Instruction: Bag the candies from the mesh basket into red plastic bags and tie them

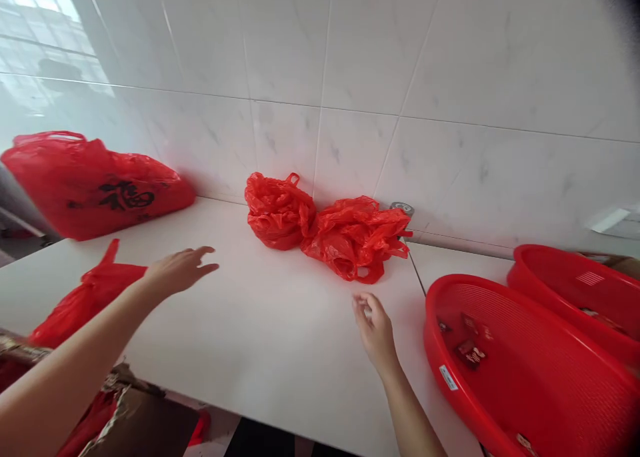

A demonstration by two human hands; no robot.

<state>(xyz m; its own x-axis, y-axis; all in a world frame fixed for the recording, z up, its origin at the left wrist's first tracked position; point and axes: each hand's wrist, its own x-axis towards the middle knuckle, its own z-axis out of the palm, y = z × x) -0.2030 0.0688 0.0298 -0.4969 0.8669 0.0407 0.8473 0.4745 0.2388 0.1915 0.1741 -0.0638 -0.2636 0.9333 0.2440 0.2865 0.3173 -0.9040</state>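
My left hand [181, 270] hovers over the white table with fingers apart, holding nothing. A tied red plastic bag [90, 294] lies just left of it, partly behind my forearm. My right hand [374, 327] is above the table's right part, its fingers loosely curved and apart from the thumb, with nothing visible in it. Beyond that hand, a crumpled red plastic bag [357, 237] lies by the wall. It touches a second bunched red bag [280, 210] on its left.
A large red bag [120, 190] with black lettering stands at the back left. Two red plastic baskets [450, 297] are at the right; the nearer holds several small packets [470, 354]. A torn cardboard box [145, 417] with red contents sits below the table's front edge. White tiles [350, 57] cover the wall.
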